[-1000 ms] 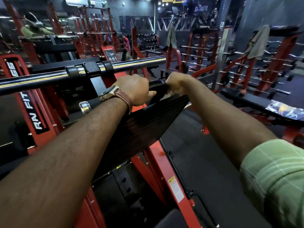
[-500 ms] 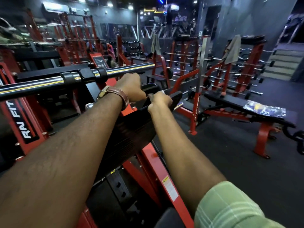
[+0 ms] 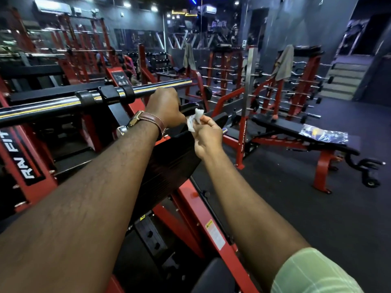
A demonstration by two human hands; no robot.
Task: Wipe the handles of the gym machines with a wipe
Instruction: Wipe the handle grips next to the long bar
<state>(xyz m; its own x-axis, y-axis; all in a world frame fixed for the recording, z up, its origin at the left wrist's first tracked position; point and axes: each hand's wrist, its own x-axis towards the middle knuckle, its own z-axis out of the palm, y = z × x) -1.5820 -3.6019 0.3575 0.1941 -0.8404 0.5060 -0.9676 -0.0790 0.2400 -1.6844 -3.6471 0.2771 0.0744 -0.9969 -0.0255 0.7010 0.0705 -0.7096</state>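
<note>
A small white wipe [image 3: 194, 122] is pinched between the fingers of my right hand [image 3: 207, 137], just above the machine's black footplate [image 3: 171, 161]. My left hand [image 3: 164, 109], with a brown-strapped watch at the wrist, is curled round the black handle [image 3: 188, 107] at the top of the plate. The wipe sits right beside my left hand and the handle. Another black handle with a chrome end [image 3: 220, 121] pokes out behind my right hand.
A long chrome-and-black bar [image 3: 63, 104] crosses in front of me at the left. The red machine frame [image 3: 211, 225] runs down below my arms. A red and black bench [image 3: 304, 138] stands at the right with a plastic packet on it. Barbell racks line the back.
My right hand has come off the handle and turned palm up, so the white wipe now shows in its fingers. My left hand stays on the handle. The view has swung right.
</note>
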